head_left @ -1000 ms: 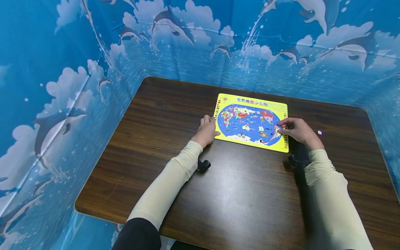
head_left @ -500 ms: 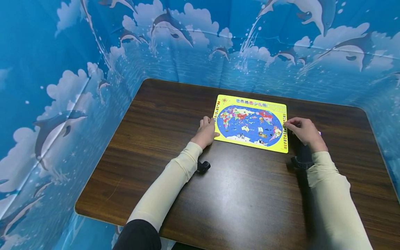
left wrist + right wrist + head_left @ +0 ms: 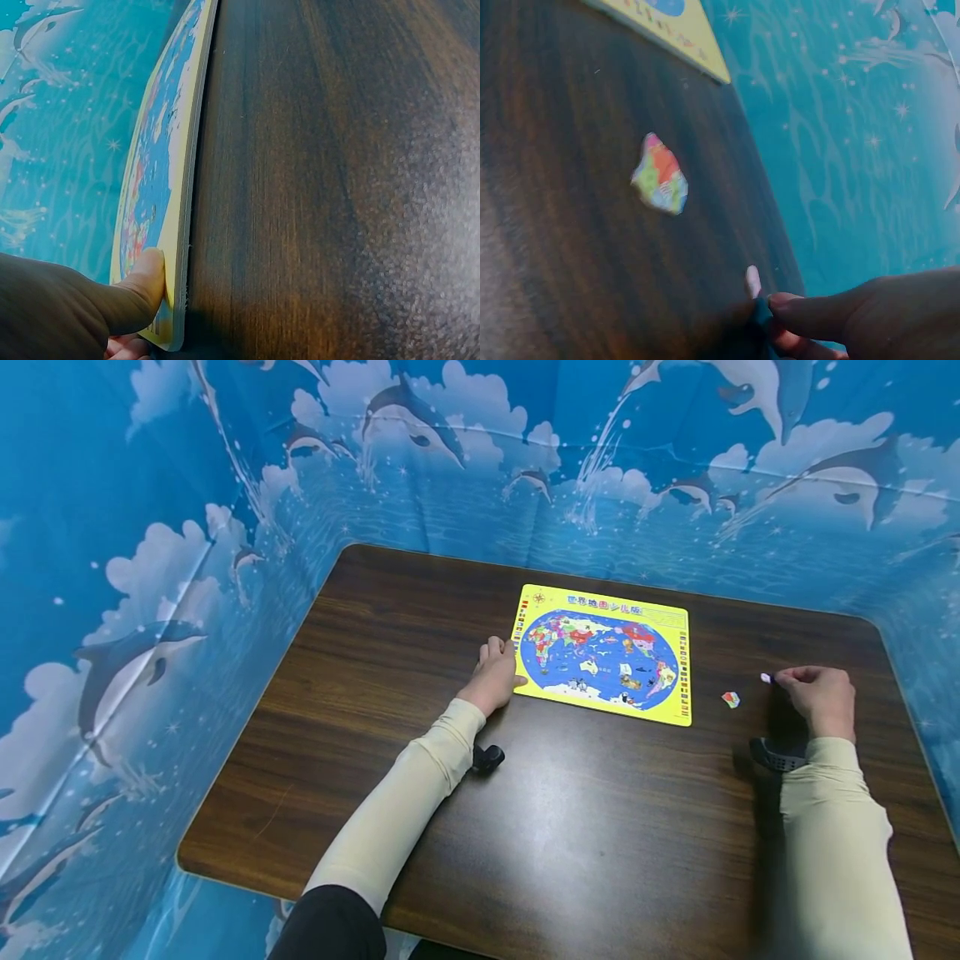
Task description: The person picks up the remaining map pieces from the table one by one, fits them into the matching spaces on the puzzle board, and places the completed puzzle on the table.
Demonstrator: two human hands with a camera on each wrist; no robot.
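A yellow-bordered world map puzzle board [image 3: 603, 706] lies flat toward the back of the table. My left hand [image 3: 491, 675] holds its near left corner; in the left wrist view the thumb [image 3: 150, 274] presses on the top face and the fingers are at the edge. Right of the board, my right hand [image 3: 823, 695] pinches a small dark teal piece [image 3: 762, 319], seen mostly edge-on. Just beyond its fingertips is a small whitish-pink piece [image 3: 766, 677]. Between board and right hand lies a multicoloured puzzle piece [image 3: 731, 699] in red, green and pale blue.
The dark wood-grain table [image 3: 360, 693] has rounded corners. A blue dolphin-print cloth [image 3: 450, 518] hangs behind and beside it. Black wrist devices, one at the left wrist [image 3: 489, 758] and one at the right wrist [image 3: 778, 756], sit close over the tabletop.
My right hand has moved right, off the board's right side, to beside the whitish-pink piece. The multicoloured piece now shows on the table where the hand was. My left hand has stayed still.
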